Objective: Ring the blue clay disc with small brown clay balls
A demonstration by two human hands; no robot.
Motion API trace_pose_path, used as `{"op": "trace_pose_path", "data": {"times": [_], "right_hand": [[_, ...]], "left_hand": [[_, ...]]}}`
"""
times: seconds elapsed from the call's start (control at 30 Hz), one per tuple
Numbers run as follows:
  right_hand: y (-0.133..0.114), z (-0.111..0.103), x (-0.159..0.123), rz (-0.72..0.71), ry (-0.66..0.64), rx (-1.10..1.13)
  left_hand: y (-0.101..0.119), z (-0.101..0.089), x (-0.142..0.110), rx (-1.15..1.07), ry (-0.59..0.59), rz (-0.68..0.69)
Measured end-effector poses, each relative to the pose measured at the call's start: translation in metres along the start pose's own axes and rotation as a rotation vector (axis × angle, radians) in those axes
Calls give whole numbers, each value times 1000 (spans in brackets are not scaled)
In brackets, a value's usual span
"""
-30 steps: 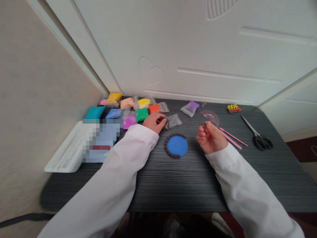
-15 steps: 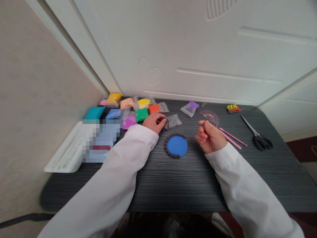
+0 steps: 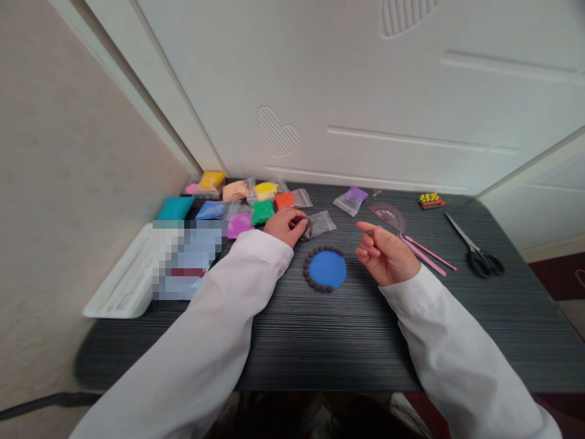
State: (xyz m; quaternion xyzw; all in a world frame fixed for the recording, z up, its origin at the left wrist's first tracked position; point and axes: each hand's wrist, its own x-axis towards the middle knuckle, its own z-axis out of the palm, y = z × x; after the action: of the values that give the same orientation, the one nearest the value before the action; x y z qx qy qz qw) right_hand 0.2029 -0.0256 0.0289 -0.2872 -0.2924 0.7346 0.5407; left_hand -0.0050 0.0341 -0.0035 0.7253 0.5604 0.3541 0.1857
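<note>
The disc [image 3: 327,270] is lying on the desk [image 3: 320,341] between the two grips, and dark balls [image 3: 311,282] are lining part of its edge. The right grip [image 3: 387,259] is pinching a dark bit [image 3: 373,235]. The left grip [image 3: 284,225] is touching a bag [image 3: 323,222]; whether it is clamping, I cannot tell.

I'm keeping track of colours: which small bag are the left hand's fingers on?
The dark bag, its see-through end sticking out to the right of the left hand; the other small bags hold lighter or brighter colours.
</note>
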Motion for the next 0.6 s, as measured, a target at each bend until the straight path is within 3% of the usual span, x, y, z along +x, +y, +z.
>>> {"op": "trace_pose_path", "data": {"times": [0.3, 0.6], "right_hand": [[-5, 3, -4, -45, -12, 73], [-3, -2, -2, 20, 41, -64]], "left_hand": [[-2, 1, 2, -7, -16, 5], [2, -1, 0, 4, -7, -8]]}}
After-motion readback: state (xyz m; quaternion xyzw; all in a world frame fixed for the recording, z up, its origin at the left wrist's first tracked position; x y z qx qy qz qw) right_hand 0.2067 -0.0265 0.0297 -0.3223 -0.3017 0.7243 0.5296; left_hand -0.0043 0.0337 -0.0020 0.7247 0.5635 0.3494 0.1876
